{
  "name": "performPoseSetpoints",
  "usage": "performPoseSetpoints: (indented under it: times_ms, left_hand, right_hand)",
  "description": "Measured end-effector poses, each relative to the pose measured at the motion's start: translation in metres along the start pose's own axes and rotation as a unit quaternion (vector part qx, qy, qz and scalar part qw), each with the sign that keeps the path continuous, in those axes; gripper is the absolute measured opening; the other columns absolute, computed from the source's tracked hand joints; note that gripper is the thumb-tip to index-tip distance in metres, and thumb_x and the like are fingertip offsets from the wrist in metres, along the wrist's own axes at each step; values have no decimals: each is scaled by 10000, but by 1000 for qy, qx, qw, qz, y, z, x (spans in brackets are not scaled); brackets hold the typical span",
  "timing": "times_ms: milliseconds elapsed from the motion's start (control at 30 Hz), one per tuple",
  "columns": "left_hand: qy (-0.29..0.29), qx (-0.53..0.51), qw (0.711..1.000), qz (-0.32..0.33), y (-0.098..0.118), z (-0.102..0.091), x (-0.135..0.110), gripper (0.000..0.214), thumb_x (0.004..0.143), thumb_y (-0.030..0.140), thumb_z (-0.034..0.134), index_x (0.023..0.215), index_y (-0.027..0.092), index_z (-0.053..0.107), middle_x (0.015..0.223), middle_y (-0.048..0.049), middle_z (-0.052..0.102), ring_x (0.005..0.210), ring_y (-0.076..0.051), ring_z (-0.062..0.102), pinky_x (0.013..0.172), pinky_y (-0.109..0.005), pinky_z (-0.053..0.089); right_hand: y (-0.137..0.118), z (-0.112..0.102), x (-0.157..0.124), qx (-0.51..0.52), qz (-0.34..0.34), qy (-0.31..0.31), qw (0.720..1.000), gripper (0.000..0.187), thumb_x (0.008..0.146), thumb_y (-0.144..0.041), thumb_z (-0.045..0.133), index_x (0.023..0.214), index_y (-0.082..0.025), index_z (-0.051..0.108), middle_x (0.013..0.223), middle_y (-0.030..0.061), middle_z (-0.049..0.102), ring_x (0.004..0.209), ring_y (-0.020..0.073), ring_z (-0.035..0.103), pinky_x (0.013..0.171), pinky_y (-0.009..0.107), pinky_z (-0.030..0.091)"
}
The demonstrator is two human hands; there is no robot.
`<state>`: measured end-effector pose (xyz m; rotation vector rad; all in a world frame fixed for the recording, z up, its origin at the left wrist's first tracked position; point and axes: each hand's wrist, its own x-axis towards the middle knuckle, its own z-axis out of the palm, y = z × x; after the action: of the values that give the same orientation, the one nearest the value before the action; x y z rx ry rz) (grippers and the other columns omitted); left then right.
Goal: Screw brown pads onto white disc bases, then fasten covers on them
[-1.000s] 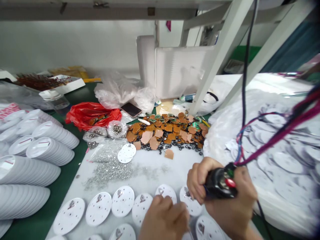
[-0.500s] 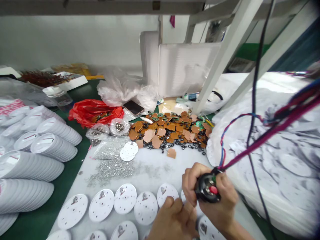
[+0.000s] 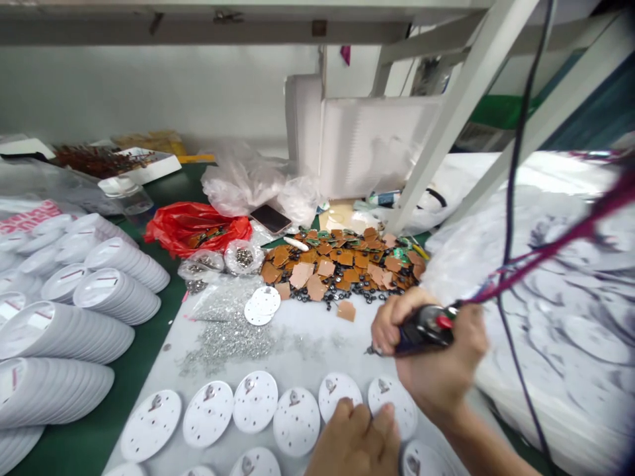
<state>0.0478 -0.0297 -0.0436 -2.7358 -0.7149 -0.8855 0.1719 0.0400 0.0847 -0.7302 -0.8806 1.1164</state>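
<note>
My right hand (image 3: 436,357) grips a black electric screwdriver (image 3: 424,329) with a red button, its metal tip pointing left and touching nothing, above the table. Coloured wires run from its rear end up to the right. My left hand (image 3: 353,441) sits at the bottom edge of the view, its curled fingertips on the rims of two white perforated discs (image 3: 340,396). Whatever lies inside that hand is hidden. More of these discs (image 3: 255,401) lie in a row to the left, each with a small metal fitting.
A heap of copper-brown pads and black parts (image 3: 337,268) lies ahead on the white work surface, beside loose silver screws (image 3: 228,340). Stacked white discs (image 3: 49,337) fill the left side. A large plastic bag of discs (image 3: 560,311) lies right, and white frame legs (image 3: 471,99) rise behind.
The screwdriver has swung from facing me to lying sideways, tip pointing left. My right hand has risen slightly up the view. The whole scene has shifted a little right.
</note>
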Motion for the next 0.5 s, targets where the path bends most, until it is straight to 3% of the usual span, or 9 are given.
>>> performPoseSetpoints:
  times_ms: [167, 267, 333, 400, 500]
  left_hand:
    - [22, -59, 997, -50, -11, -16, 13, 230, 999, 348, 631, 882, 166, 710, 901, -3, 762, 631, -177, 536, 609, -369, 349]
    - [16, -132, 983, -129, -26, -28, 14, 242, 980, 325, 669, 774, 198, 665, 749, 25, 706, 646, -181, 558, 626, -363, 331]
    - [-4, -176, 963, -202, -39, -38, 13, 159, 966, 218, 665, 808, 209, 685, 774, 22, 710, 698, -191, 595, 675, -364, 343]
    - [-63, -207, 938, -270, -52, -47, 16, 95, 937, 125, 676, 931, 209, 720, 890, 1, 736, 805, -216, 638, 754, -378, 375]
    - [-123, -253, 896, -343, -66, -55, 24, 235, 879, 144, 780, 1097, 220, 736, 996, -23, 743, 924, -261, 653, 832, -407, 401]
  right_hand:
    - [33, 0, 14, -17, -3, 24, 1000, 534, 914, -657, 524, 641, -216, 647, 467, -7, 536, 397, 135, 472, 399, 259, 371]
    - [35, 0, 13, -8, 8, 20, 1000, 558, 913, -678, 499, 631, -217, 638, 463, -9, 525, 389, 137, 464, 376, 251, 359]
    - [28, 2, 11, 2, 13, 16, 1000, 571, 903, -694, 493, 624, -218, 639, 458, -11, 513, 380, 139, 459, 363, 251, 357]
    - [16, 4, 8, 15, 14, 12, 1000, 585, 882, -721, 504, 623, -218, 650, 456, -11, 506, 379, 145, 467, 365, 261, 375]
    - [0, 10, 4, 30, 8, 10, 999, 600, 859, -743, 526, 607, -217, 665, 455, -8, 498, 374, 149, 473, 370, 277, 393]
